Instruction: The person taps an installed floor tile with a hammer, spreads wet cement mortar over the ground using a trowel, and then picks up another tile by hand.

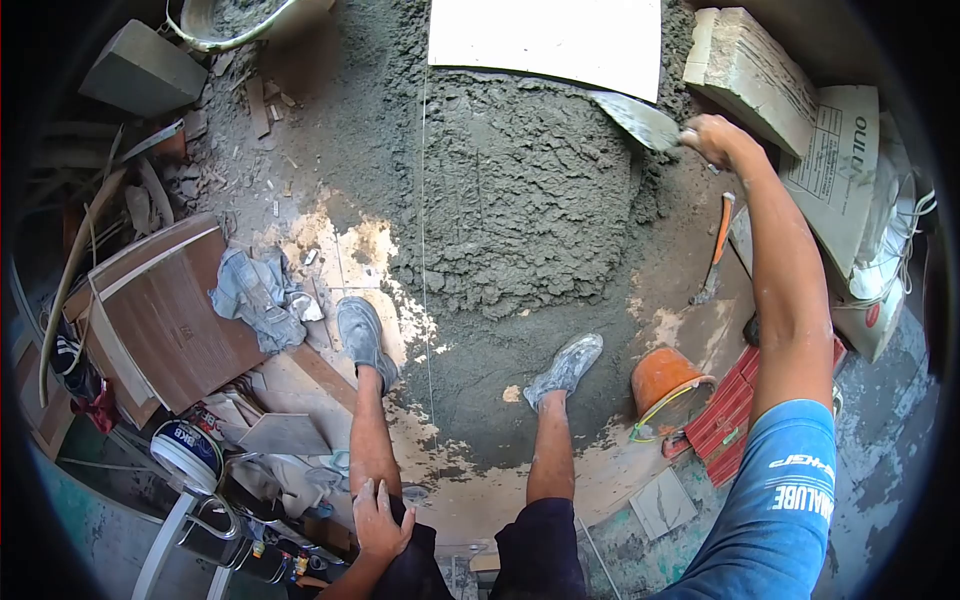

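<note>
My right hand (pixel 712 140) is closed around the handle of a trowel (pixel 640 121). The trowel's blade lies at the lower right corner of a white tile (pixel 545 40), over the edge of the wet mortar (pixel 520 190). The mortar is grey and rough, spread in a thick bed between the tile and my feet. Resting on my knee, my left hand (pixel 380 522) holds nothing and its fingers are spread. A thin string line (pixel 424 200) runs along the left side of the mortar bed.
An orange bucket (pixel 665 378) and a hammer (pixel 716 250) with an orange handle lie to the right. Stacked tile boxes (pixel 755 75) stand at the upper right. Brown tiles (pixel 185 310), a rag (pixel 255 295) and a white paint pail (pixel 187 452) crowd the left. A mortar tub (pixel 240 40) is at the upper left.
</note>
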The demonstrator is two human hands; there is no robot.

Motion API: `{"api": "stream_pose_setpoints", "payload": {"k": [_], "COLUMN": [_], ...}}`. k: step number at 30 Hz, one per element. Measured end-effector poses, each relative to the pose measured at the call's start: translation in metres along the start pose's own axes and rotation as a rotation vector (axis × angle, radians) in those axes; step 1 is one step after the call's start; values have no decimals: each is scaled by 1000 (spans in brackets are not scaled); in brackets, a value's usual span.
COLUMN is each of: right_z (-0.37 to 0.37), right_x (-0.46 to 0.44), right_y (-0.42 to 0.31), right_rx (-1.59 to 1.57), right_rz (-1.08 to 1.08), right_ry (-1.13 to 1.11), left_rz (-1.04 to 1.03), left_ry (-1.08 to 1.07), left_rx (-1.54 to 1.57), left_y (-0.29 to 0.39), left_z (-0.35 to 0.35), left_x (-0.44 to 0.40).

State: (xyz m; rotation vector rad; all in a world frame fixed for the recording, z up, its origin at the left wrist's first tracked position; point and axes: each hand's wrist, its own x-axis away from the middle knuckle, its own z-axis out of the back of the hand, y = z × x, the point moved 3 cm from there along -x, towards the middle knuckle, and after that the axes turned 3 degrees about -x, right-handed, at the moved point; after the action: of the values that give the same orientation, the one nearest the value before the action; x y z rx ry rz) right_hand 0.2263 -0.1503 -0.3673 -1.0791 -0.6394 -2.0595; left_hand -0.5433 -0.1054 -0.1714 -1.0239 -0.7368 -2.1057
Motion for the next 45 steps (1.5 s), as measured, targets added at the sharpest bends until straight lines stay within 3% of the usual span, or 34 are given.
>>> {"api": "stream_pose_setpoints", "payload": {"k": [5, 11, 13, 19, 21, 23, 25, 26, 28, 29, 30, 31, 32, 34, 37, 40, 41, 45], "right_z": [-17, -62, -96, -178, -179, -132, -135, -139, -160, -195, -191, -194, -216, -187, -169, -141, -128, -117], "right_x": [24, -11, -11, 14, 33, 90, 127, 134, 141, 128, 130, 137, 133, 151, 130, 104, 100, 88], "right_y": [33, -43, -85, -128, -141, -182, -212, -233, -260, -268, -285, -305, -318, -364, -400, -419, -421, -419], "right_rx": [-112, -428, -517, -559, -612, -1237, -1465, -1449, -1807, -1856, -1749, -1857, -1647, -1664, -1311, -1414, -1580, -1257], "right_rz": [-49, 197, 117, 174, 191, 30, 224, 238, 119, 39, -145, -440, -234, -155, -34, -45, -82, -166], "right_ry": [32, 140, -52, 262, 620, 210, 545, 539, 774, 721, 447, 126, 207, 89, 263, 357, 254, 251], "left_rz": [-12, -8, -4, 20, 35, 55, 47, 60, 60, 50, 49, 56, 62, 60, 29, 40, 48, 38], "left_ry": [18, -5, -2, 7, -9, 20, 38, 31, 50, 63, 68, 67, 65, 89, 127, 132, 123, 146], "left_rx": [-17, -41, -37, -7, 32, 62, 48, 69, 94, 100, 112, 120, 124, 138, 172, 184, 209, 208], "left_y": [7, 8, 9, 0, -3, -6, -11, -13, -17, -19, -21, -22, -26, -32, -35, -40, -41, -44], "left_z": [5, 4, 4, 5, 6, 6, 4, 4, 1, 0, -1, -2, -3, -5, -7, -8, -9, -13], "left_x": [-2, -2, -2, -1, 1, 5, 6, 6, 8, 9, 12, 13, 13, 10, 16, 19, 20, 20]}}
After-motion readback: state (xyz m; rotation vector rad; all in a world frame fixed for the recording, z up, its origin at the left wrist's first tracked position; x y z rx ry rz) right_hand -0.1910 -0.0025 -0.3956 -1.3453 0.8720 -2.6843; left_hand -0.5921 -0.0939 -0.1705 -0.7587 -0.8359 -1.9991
